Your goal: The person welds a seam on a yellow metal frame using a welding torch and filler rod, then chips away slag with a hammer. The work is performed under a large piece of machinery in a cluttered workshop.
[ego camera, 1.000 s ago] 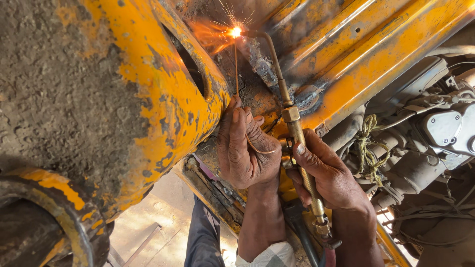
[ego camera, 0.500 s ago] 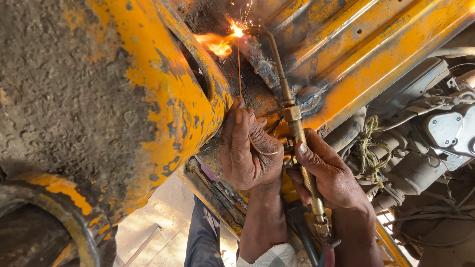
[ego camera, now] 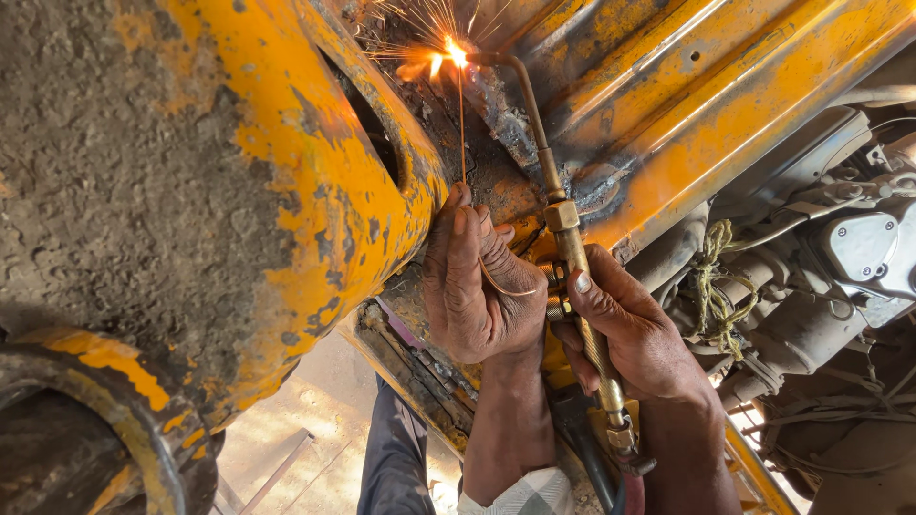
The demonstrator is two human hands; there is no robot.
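My right hand grips a brass gas torch by its handle. Its bent tip points up at the underside of a yellow, rusty vehicle frame, where a bright flame and sparks flare. My left hand pinches a thin filler rod that runs straight up into the flame. Both hands sit close together below the heated spot. The rod's lower end curls over my left palm.
A mud-caked yellow mudguard fills the left side. Engine parts, hoses and a knotted rope crowd the right. Dark hoses hang from the torch's base. Part of a tyre shows at the lower left.
The flame and sparks flicker at the same spot. Both hands, the torch and the rod stay almost still.
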